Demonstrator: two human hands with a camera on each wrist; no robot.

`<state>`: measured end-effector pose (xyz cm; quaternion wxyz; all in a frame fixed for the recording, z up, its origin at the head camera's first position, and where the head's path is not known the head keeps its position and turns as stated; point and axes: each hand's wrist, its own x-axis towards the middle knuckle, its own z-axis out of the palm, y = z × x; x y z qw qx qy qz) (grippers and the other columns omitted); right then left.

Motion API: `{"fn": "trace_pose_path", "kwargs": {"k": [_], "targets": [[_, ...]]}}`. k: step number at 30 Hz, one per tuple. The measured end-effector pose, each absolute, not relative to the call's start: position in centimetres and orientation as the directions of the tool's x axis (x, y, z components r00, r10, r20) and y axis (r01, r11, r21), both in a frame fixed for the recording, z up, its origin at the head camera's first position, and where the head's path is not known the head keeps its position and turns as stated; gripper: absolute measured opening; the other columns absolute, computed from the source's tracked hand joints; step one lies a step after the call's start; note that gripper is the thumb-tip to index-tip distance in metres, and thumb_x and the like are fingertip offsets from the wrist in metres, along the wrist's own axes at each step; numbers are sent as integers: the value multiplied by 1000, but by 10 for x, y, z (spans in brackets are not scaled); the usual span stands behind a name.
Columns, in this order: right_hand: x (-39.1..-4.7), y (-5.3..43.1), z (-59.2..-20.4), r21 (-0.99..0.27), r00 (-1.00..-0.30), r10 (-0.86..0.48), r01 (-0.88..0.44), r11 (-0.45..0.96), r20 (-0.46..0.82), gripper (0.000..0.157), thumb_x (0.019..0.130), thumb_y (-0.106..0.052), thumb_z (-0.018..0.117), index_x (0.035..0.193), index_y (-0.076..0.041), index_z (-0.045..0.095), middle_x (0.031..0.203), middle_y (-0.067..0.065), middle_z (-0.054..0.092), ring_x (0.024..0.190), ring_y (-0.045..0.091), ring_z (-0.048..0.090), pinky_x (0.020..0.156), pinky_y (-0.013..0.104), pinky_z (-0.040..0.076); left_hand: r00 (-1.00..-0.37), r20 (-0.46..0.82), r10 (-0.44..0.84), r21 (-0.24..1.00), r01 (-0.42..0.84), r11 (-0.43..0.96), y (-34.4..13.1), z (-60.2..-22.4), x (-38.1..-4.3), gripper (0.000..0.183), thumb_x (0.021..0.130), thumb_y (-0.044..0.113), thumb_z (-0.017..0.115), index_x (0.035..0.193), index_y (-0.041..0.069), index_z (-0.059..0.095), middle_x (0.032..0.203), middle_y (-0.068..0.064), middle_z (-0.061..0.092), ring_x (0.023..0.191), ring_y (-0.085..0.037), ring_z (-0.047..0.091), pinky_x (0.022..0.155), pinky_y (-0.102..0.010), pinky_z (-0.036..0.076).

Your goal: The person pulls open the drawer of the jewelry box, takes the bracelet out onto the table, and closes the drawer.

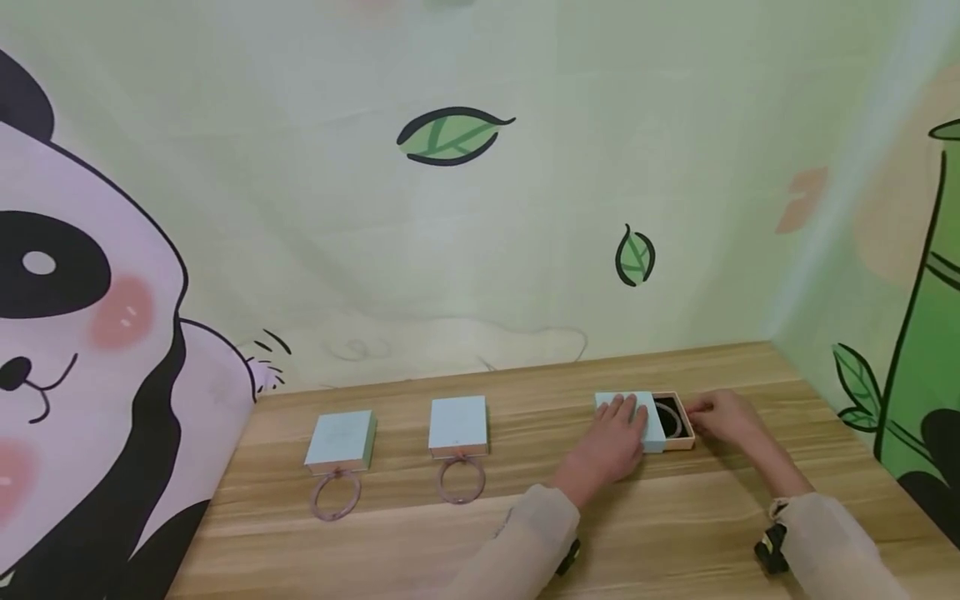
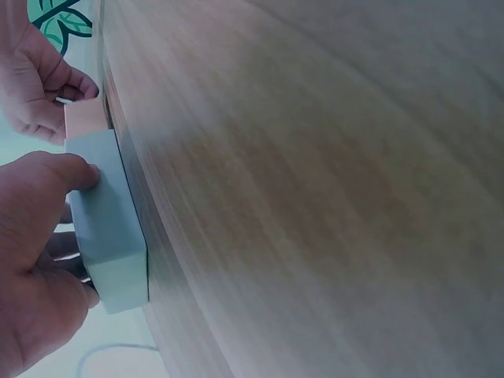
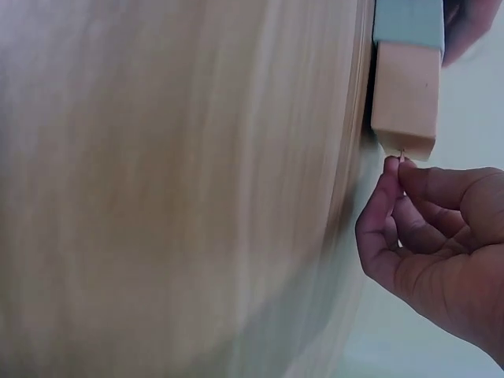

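At the right of the table lies a light blue drawer-style gift box, its peach inner drawer partly out to the right. A pale ring-shaped bangle shows against the drawer's black lining. My left hand holds the blue sleeve, with the thumb against its near side in the left wrist view and fingers over the top. My right hand is at the drawer's outer end. In the right wrist view its thumb and forefinger pinch a small thin pull tab there.
Two more light blue boxes, one in the middle and one on the left, sit on the wooden table. In front of each lies a pinkish bangle, the middle one and the left one. A printed cloth backdrop stands behind.
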<state>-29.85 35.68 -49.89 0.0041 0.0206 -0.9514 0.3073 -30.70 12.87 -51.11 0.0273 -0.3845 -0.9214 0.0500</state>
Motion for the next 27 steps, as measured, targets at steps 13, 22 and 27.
{"fn": "trace_pose_path", "kwargs": {"k": [13, 22, 27], "targets": [[-291, 388, -515, -540, -988, 8, -76, 839, 151, 20, 89, -6, 68, 97, 11, 74, 87, 20, 74, 77, 23, 64, 68, 38, 52, -729, -16, 685, -94, 683, 724, 135, -514, -308, 58, 107, 35, 47, 159, 11, 33, 165, -6, 29, 153, -21, 27, 122, -34, 27], [-289, 378, -508, -503, -982, -24, -116, 856, 185, 25, 96, -4, 60, 108, 15, 68, 101, 31, 71, 95, 48, 67, 82, 58, 54, -730, -5, 684, -93, 681, 726, 134, -514, -310, 58, 106, 34, 49, 158, 12, 35, 164, -6, 30, 152, -22, 28, 122, -35, 28], [-286, 360, -495, -419, -968, -68, -167, 892, 242, 26, 95, -6, 63, 112, 13, 66, 107, 33, 67, 90, 45, 67, 76, 57, 55, -724, -8, 689, -97, 687, 720, 133, -514, -310, 59, 107, 35, 48, 159, 11, 34, 165, -6, 29, 152, -22, 27, 122, -35, 27]]}}
